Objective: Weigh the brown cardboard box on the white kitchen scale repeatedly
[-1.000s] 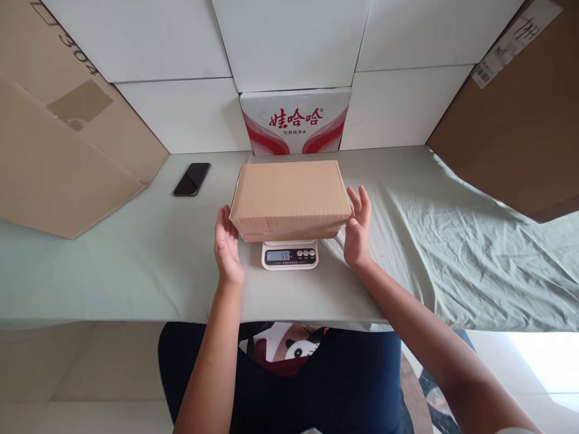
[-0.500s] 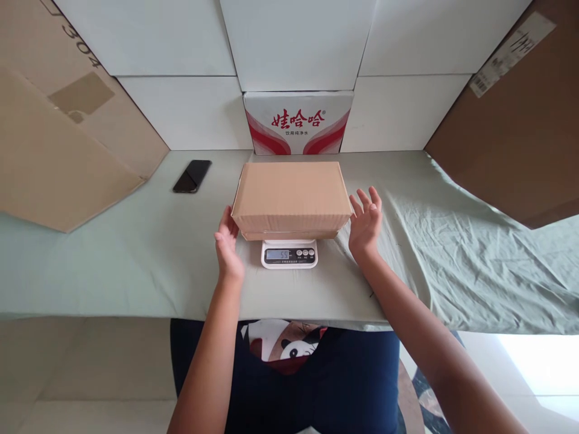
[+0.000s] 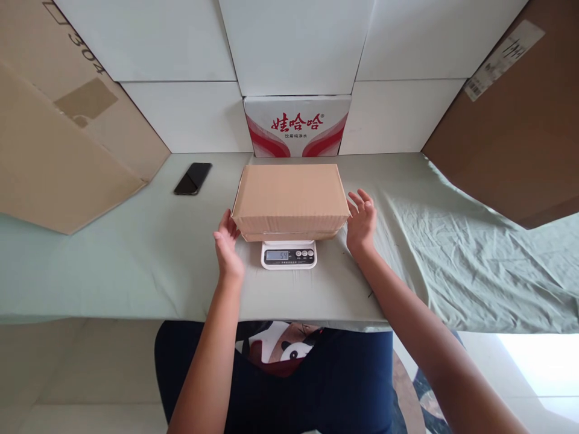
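A closed brown cardboard box (image 3: 289,199) rests on a small white digital scale (image 3: 288,255) whose lit display faces me. My left hand (image 3: 226,247) is open beside the box's left end, fingertips at its lower edge. My right hand (image 3: 360,222) is open at the box's right end, fingers spread and close to the corner; whether they touch it I cannot tell. Neither hand grips the box.
A pale green cloth (image 3: 452,253) covers the table. A black phone (image 3: 193,178) lies at the back left. A red-and-white printed carton (image 3: 297,125) stands behind the box. Large cardboard sheets lean at left (image 3: 58,138) and right (image 3: 515,132).
My right hand drew away from the box half a second ago and has now come back toward its right end. The left hand stays beside the left end. The box has not moved.
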The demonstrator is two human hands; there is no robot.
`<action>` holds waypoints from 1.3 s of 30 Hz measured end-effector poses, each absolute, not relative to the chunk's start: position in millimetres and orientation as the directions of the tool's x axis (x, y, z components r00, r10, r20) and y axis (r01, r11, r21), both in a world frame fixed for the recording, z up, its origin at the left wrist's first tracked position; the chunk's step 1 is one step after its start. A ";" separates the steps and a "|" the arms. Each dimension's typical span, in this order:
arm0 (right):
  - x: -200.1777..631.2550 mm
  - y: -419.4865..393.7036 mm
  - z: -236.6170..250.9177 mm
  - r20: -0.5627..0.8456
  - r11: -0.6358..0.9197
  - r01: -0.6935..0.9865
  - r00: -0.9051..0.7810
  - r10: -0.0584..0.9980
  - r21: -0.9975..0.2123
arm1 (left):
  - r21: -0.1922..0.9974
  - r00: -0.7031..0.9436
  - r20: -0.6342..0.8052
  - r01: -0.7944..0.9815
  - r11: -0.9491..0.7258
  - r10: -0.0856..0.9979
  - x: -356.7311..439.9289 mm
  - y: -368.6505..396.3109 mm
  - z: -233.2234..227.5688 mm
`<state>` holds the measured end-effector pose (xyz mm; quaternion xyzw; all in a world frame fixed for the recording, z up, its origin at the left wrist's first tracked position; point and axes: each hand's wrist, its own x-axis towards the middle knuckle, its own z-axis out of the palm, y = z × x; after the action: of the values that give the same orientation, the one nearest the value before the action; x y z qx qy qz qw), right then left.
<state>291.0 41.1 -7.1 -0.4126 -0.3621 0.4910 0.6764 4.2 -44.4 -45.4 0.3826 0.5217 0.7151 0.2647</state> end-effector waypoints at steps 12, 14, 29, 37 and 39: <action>293.3 46.5 -15.9 0.119 0.178 -0.329 0.193 0.974 -0.927 | 0.936 -0.530 0.311 0.026 -0.352 0.789 7.8 -44.0 -40.3; 292.0 45.2 -15.9 0.123 0.174 -0.316 0.176 0.977 -0.932 | 0.934 -0.520 0.315 0.021 -0.357 0.794 9.8 -45.6 -35.9; 273.0 5.6 -12.2 0.306 0.311 -0.227 0.057 0.950 -0.923 | 0.880 -0.371 0.465 0.093 -0.467 0.803 18.2 -56.4 -22.6; 252.8 -21.4 -2.9 0.408 0.406 -0.131 0.015 0.913 -0.904 | 0.884 -0.285 0.451 0.014 -0.467 0.846 25.9 -64.2 -7.9; 250.3 -6.2 6.5 0.459 0.459 -0.121 0.029 0.888 -0.880 | 0.856 -0.268 0.500 0.013 -0.516 0.823 23.6 -51.4 6.1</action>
<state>250.3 -6.2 6.5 -0.3350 -0.5722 0.3978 0.6341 23.6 -51.4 6.1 0.5292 0.3950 0.6914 0.2932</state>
